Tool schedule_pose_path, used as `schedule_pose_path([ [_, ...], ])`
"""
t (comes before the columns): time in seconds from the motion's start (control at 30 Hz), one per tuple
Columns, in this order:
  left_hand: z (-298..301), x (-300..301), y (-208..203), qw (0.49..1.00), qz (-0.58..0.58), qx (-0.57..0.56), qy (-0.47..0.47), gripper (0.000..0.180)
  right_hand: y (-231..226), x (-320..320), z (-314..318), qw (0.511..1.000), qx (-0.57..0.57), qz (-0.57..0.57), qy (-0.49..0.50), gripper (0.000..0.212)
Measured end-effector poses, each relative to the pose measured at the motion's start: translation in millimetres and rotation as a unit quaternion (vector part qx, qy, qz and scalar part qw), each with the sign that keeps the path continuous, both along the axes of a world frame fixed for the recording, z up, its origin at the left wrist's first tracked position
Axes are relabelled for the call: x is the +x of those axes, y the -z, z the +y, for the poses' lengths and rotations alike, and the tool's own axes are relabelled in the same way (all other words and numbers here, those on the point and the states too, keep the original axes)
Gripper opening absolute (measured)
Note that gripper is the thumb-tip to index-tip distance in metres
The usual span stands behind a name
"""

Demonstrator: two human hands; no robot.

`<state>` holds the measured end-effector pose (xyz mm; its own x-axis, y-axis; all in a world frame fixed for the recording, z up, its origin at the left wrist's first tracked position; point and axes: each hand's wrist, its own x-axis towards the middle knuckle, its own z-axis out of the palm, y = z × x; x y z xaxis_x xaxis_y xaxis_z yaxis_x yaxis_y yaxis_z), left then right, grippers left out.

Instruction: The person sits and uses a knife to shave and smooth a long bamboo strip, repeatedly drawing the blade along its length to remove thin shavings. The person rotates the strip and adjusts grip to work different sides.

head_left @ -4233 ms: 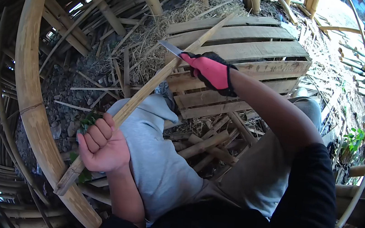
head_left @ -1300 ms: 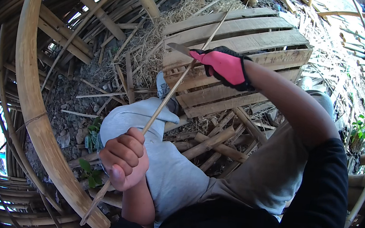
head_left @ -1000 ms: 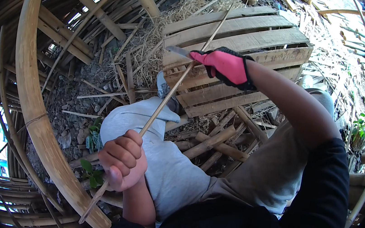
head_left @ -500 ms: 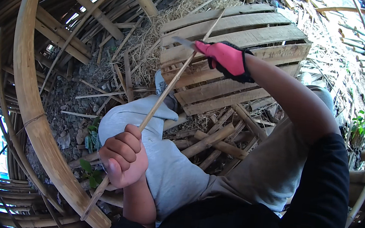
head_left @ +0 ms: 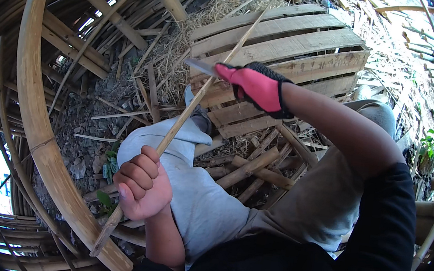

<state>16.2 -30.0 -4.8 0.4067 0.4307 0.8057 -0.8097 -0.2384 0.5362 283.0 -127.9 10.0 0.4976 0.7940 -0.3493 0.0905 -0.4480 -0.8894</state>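
A long, thin bamboo strip (head_left: 186, 114) slants from my lower left up toward the wooden slat pallet. My bare left hand (head_left: 141, 185) is wrapped in a fist around its lower part, above my left thigh. Farther up the strip is my right hand (head_left: 258, 86), in a pink and black glove, closed on a knife (head_left: 200, 67). The knife's blade points left and lies across the strip, just beyond the glove. Its handle is hidden inside the glove.
The slatted wooden pallet (head_left: 315, 44) lies on straw in front of me. Cut bamboo pieces (head_left: 248, 167) are heaped between my legs. A thick curved bamboo pole (head_left: 41, 114) runs along my left, with leaning poles (head_left: 107, 11) behind it. A small green plant (head_left: 431, 144) grows at the right.
My right hand and the knife have moved down and left along the strip, closer to my left hand. My left hand has shifted slightly left, with the strip's lower end.
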Motion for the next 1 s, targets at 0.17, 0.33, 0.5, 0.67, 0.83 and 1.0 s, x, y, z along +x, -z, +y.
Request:
schedule_pose_path([
  [0.17,-0.1,-0.6,-1.2,1.000,-0.006,0.024,-0.008,0.056,-40.0,-38.0,-10.3,0.991,-0.037,-0.065,-0.109,0.066],
  [0.33,-3.4,4.2,1.0,0.999,0.005,0.033,0.000,0.056,-0.6,16.4,1.3,0.999,-0.004,-0.037,0.025,0.071],
  [0.5,-3.3,2.1,2.6,1.000,0.006,0.023,-0.016,0.057,0.9,-28.3,-3.5,0.977,0.082,-0.166,-0.109,0.068],
  [0.67,-4.8,4.2,-3.1,0.998,0.009,0.059,0.001,0.057,0.8,-28.8,-0.8,0.970,0.110,-0.183,-0.113,0.060],
  [0.83,-8.4,8.2,-0.9,0.998,0.022,0.051,0.003,0.056,5.8,-0.4,-0.7,0.995,0.007,-0.096,-0.026,0.057],
  [1.0,-3.7,2.4,-0.3,0.998,0.018,0.058,-0.003,0.056,-6.8,-75.9,-11.8,0.978,0.080,-0.063,-0.180,0.068],
])
